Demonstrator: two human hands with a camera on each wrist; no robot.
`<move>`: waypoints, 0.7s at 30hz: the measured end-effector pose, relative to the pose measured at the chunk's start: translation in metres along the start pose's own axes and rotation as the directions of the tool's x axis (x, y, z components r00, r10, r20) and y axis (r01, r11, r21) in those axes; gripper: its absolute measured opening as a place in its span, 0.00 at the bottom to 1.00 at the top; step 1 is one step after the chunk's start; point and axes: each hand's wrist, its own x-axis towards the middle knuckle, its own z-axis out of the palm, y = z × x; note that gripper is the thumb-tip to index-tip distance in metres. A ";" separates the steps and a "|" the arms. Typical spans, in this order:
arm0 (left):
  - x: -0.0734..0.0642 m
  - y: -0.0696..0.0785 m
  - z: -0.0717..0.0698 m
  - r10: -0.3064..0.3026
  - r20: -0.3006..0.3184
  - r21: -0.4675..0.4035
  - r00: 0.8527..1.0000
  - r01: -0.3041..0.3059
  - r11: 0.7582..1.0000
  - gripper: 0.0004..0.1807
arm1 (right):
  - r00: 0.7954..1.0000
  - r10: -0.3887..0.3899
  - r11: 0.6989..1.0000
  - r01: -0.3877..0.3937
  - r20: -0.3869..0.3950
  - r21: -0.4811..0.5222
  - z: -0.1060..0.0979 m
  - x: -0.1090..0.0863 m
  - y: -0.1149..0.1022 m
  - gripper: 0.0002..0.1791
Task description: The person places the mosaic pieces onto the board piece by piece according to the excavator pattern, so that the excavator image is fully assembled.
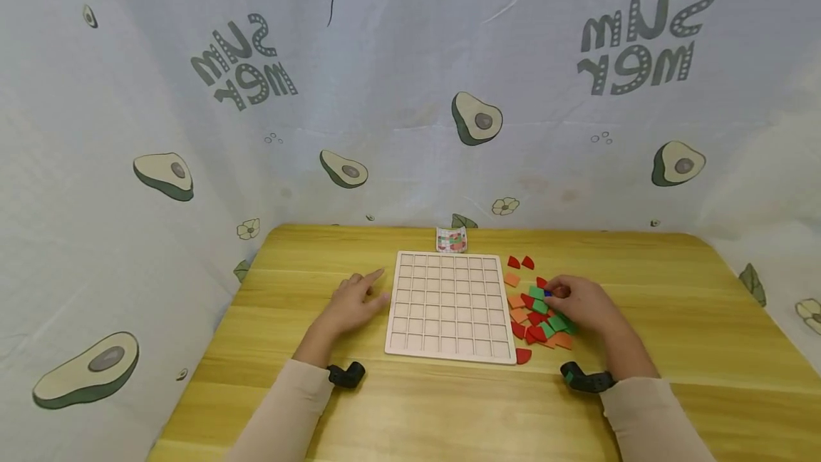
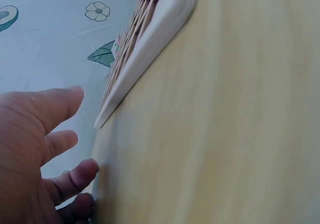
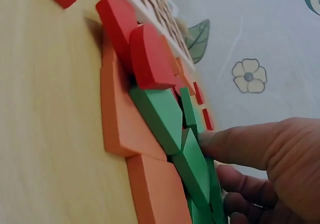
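A pale wooden grid board (image 1: 450,308) lies flat on the table, its squares bare. At its left edge rests my left hand (image 1: 353,303), fingers spread, holding nothing; the left wrist view has the same hand (image 2: 30,149) beside the board's rim (image 2: 145,53). My right hand (image 1: 582,301) is over a loose pile of flat pieces right of the board. A small blue piece (image 1: 548,294) shows between its thumb and index fingertips, mostly hidden. Close around are green squares (image 1: 540,307), orange squares (image 1: 518,315) and red quarter-round pieces (image 1: 518,330). In the right wrist view the thumb reaches down beside a green square (image 3: 192,166).
A small printed card (image 1: 452,239) with a coloured grid pattern stands behind the board. Two red pieces (image 1: 528,262) lie apart at the back, another red piece (image 1: 523,356) at the board's front right corner. A cloth (image 1: 410,91) with avocado prints hangs behind the wooden table (image 1: 436,405).
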 end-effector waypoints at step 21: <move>-0.003 0.006 0.029 0.022 -0.092 0.105 0.995 -0.013 0.994 0.26 | 0.988 -0.110 0.994 0.110 -0.105 -0.010 0.026 0.007 -0.050 0.19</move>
